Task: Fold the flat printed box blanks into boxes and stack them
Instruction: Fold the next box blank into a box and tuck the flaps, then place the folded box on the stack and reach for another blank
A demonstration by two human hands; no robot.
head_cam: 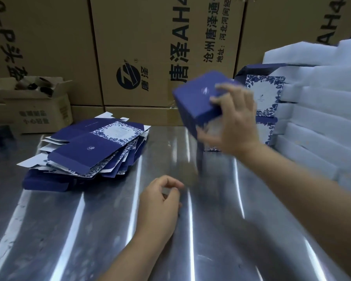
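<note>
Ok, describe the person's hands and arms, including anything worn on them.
The left hand and right hand are bare: no gloves, rings or watch show. The left forearm and right forearm are uncovered to the frame edge, with no sleeve in view. The right hand is blurred.

Head-worn wide-angle view looks forward and down, close over the steel table (89, 230).

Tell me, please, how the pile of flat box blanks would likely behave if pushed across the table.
The pile of blanks is fanned unevenly, so it would probably shear and spread rather than move together. The table looks glossy, so sheets likely slide easily. Protruding thin flaps may bend.
</note>
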